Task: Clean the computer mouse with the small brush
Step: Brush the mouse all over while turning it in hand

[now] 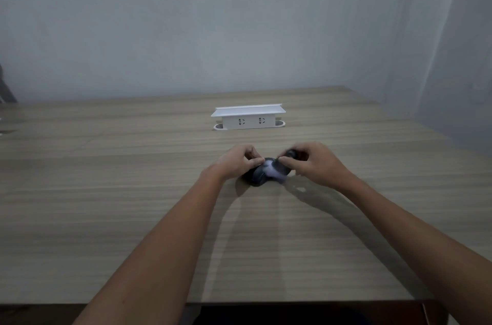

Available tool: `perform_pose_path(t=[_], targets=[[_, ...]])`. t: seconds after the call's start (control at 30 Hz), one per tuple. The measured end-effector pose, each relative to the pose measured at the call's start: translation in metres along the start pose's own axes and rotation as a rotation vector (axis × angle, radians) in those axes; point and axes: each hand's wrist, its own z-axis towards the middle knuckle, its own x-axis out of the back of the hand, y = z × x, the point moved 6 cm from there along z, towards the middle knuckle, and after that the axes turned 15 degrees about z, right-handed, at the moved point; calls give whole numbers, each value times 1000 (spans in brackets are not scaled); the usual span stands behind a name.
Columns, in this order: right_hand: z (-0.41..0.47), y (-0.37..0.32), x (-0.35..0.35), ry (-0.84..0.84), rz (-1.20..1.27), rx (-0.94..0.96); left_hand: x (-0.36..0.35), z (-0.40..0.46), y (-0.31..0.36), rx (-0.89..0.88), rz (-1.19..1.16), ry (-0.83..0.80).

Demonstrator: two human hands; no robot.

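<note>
- A dark computer mouse (pixel 259 175) lies on the wooden table (pixel 133 191), near the middle.
- The left hand (pixel 237 162) holds the mouse on its left side. Its fingers (pixel 254 161) are curled tight around the edge of the mouse.
- The right hand (pixel 312 162) is just beside it, over the right end of the mouse.
- The right fingers (pixel 288 163) pinch a small brush (pixel 277 171). The brush has a dark handle and pale bristles, and it looks blurry.
- The pale bristles touch the top of the mouse.
- Both bare arms reach in from the near edge of the table.
- A white socket box (pixel 248 117) stands farther back on the table, well apart from the hands.
- A grey wall (pixel 239 18) is behind the table.
</note>
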Motion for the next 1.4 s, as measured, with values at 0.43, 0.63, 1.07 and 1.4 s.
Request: perform_pose_path(t=[0.43,0.63,1.07,1.4], targets=[[-9,3,-10,-114,183,-26,-1,-1,-3,8,-48,5],[-1,15,16,184,-132,0,-3,-2,-4,27,-78,6],[1,6,6,58,7,-6,-4,-4,-4,16,-98,20],[7,3,8,79,-86,26,-4,-4,-5,38,-76,31]])
